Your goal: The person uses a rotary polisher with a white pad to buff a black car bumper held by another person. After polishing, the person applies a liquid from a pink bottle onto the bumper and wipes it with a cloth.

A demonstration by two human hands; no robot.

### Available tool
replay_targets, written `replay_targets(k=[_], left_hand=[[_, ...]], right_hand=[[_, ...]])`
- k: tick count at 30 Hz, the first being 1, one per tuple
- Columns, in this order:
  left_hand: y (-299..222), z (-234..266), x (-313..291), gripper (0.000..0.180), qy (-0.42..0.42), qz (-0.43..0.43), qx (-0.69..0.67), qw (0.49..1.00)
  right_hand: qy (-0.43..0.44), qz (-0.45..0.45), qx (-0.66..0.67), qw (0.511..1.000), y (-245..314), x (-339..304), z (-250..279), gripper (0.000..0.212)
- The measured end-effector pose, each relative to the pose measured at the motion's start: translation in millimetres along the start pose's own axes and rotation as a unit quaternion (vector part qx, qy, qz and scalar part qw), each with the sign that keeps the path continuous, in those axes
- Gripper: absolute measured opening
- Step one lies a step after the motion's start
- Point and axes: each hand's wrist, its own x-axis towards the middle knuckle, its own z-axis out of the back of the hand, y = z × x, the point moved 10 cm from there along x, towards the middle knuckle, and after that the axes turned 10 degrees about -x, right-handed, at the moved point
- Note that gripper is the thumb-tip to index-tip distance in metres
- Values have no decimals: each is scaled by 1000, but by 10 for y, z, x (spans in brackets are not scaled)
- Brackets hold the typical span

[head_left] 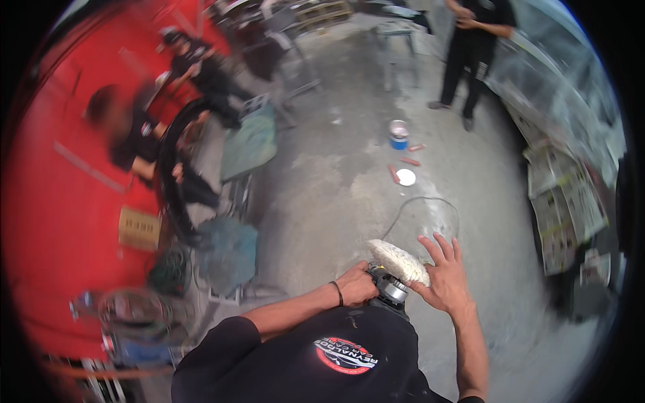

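Observation:
In front of my torso is a power polisher (pixel 392 287), grey and black with a silver metal collar and a thick white fluffy pad (pixel 398 260). My left hand (pixel 358 285) is closed around the polisher's body, a dark band on its wrist. Beside the pad's right end is my right hand (pixel 443 280), its fingers spread and stretched upward. The right thumb appears to touch the pad's lower edge. A thin dark cord (pixel 430 198) loops over the floor just beyond the pad; where it joins the tool is hidden.
Ahead on the concrete floor stand a can with a blue band (pixel 398 138), a white disc (pixel 406 177) and several red pieces. At left, one person (pixel 131 134) holds a large black curved part (pixel 171 161); another sits behind. Someone stands far right (pixel 470 54). Newspaper-covered shapes (pixel 564 201) line the right.

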Motion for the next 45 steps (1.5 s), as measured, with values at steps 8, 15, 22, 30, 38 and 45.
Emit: replay_targets(k=[8,15,22,30,38,45], left_hand=[[371,-132,-306,19,-172,195,-57,964],[1259,515,-838,19,-213,291,-182,915],[1850,635,-1358,12,-261,372,-229,861],[2517,791,-1919,16,-276,516,-270,764],[2666,1090,-2108,16,-290,654,-254,651],[2258,805,-2218,13,-445,731,-206,474]], right_hand=[[32,236,71,969,420,1179,263,40],[140,-85,490,856,-146,2158,-1192,49],[288,-268,583,711,88,2727,-2378,72],[105,499,116,852,1893,4557,-1408,62],[532,398,395,635,2911,5289,-1986,50],[734,87,452,499,2717,4702,-3394,62]])
